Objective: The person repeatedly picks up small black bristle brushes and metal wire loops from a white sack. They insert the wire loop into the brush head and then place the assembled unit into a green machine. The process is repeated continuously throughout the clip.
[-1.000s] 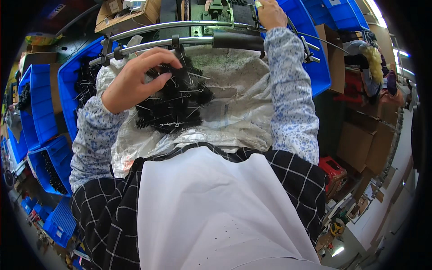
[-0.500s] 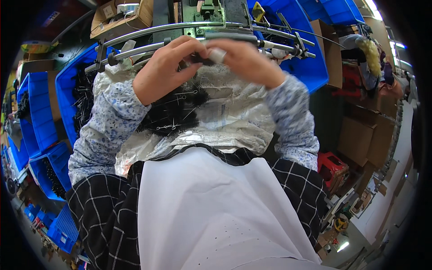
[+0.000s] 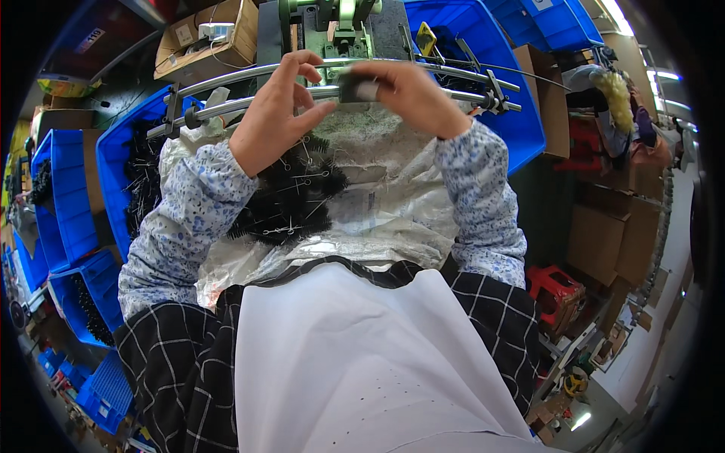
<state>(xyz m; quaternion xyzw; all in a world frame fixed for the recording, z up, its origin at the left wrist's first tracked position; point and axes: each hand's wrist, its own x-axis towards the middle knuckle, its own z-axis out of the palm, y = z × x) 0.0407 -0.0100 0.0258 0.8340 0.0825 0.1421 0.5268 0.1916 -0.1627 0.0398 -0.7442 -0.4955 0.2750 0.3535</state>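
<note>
My left hand (image 3: 273,117) is raised over the left part of the metal rails, its thumb and fingers apart and nothing visible between them. To its right, my right hand (image 3: 419,94) pinches a small black bristle brush (image 3: 353,86), blurred by motion, in front of the machine. A white wrap (image 3: 367,91) shows on one of its fingers. Below my left hand, a pile of black wire brushes (image 3: 283,198) with looped metal ends lies on a crumpled whitish plastic sheet (image 3: 400,200) across my lap.
Curved metal rails (image 3: 226,81) run before a green machine (image 3: 349,38). Blue bins stand at both sides; the left bin (image 3: 113,177) holds more black brushes, and the right bin (image 3: 521,128) sits behind the rails. A wooden box (image 3: 185,45) is at upper left, a red stool (image 3: 555,291) at right.
My hands were closer together at the rails, left fingers curled near the black brush. Now the left fingers have spread and drawn away, while the brush stays in my right hand.
</note>
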